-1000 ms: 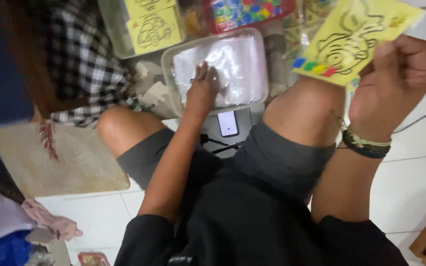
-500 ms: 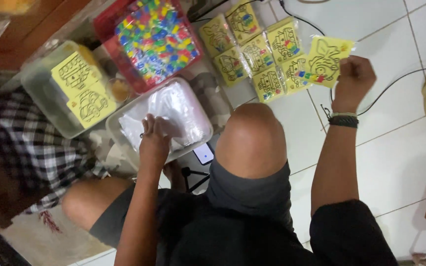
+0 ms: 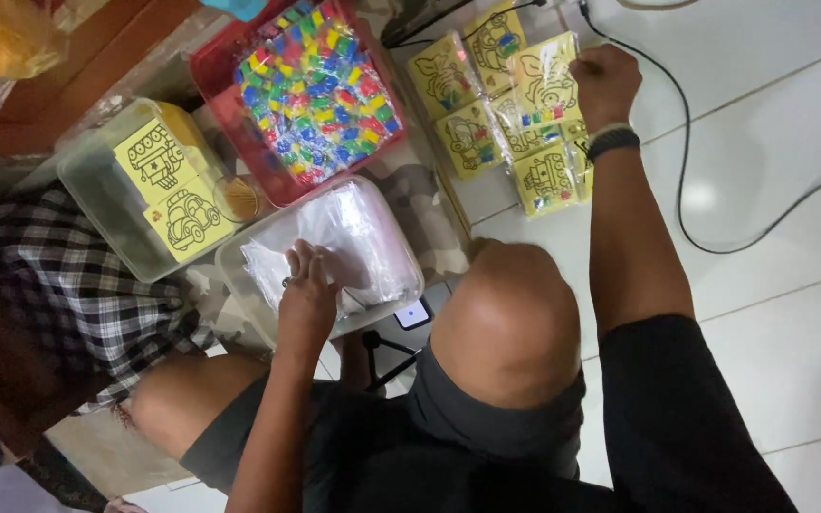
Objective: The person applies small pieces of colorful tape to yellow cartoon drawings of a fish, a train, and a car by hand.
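Yellow picture card (image 3: 545, 87) in clear wrap, pinched in right hand (image 3: 603, 84) fingers, held over other yellow cards (image 3: 486, 123) on white floor tiles (image 3: 762, 114). Left hand (image 3: 308, 296) fingers together, flat on plastic sleeves in clear tub (image 3: 239, 275). Red tray (image 3: 216, 81) behind.

Head camera, steeply downward (close overhead)

Right hand (image 3: 603, 84) on yellow packet (image 3: 544, 87)

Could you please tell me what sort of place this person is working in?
Probably a home floor used for packing craft kits: white floor tiles, yellow picture cards in clear sleeves, and tubs, one holding clear plastic bags.
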